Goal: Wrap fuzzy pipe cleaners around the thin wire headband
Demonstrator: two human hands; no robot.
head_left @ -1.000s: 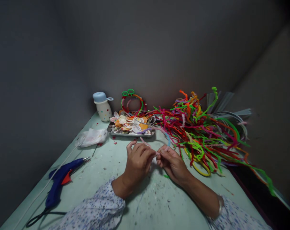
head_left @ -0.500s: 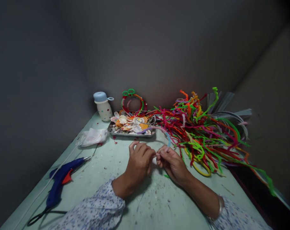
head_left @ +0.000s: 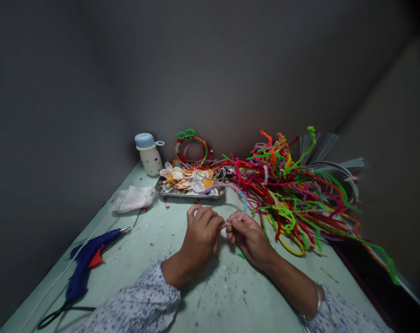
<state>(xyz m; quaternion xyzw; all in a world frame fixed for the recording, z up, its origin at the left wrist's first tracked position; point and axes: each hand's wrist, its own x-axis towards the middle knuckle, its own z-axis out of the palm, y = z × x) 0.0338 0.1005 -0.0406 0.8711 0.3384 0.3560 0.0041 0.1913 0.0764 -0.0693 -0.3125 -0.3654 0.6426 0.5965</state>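
Observation:
A thin headband point(head_left: 245, 202) wrapped in fuzzy pastel pipe cleaner, blue, pink and lilac, curves up from my fingers toward the tray. My right hand point(head_left: 249, 237) is closed around its near end, thumb against the index finger. Close beside it, my left hand point(head_left: 202, 233) pinches a pale pink pipe cleaner end point(head_left: 226, 225) where the fingertips of both hands almost meet. The left fingers hide most of this end. Something white shows under the fingertips, too small to make out.
Behind my hands stands a metal tray point(head_left: 192, 196) of flower and shell pieces. Finished-looking hoops point(head_left: 207, 150) lean behind it. A heap of pipe cleaners point(head_left: 282, 185) spreads at right. At left lie a blue glue gun point(head_left: 80, 273), a plastic packet point(head_left: 135, 199) and a bottle point(head_left: 150, 157).
Almost nothing differs. Both hands keep their grip at the same spot, with only a slight shift of the fingers and the view.

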